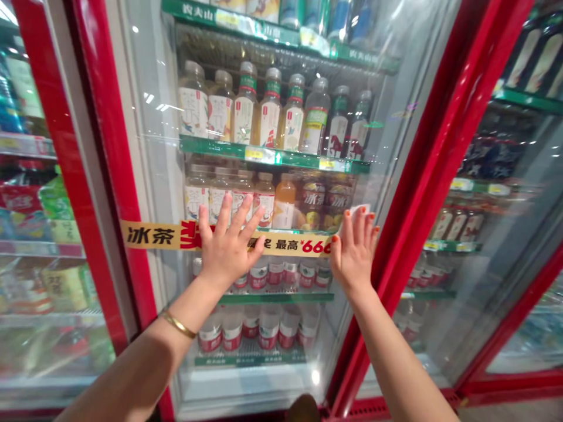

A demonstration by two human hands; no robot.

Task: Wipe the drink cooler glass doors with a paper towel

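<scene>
Fingers (225,215) of both hands spread wide, holding nothing, flat on the glass door (145,146) of a red-framed drinks cooler (112,146). Behind the glass, bottled teas (246,111) stand on shelves. Left hand (229,249) covers part of a yellow banner (152,235); right hand (354,255) meets its end, beside a white slip (361,210).

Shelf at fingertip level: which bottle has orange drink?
The fifth bottle from the left: bright orange drink, unlike the paler drinks in the four left of it.
</scene>
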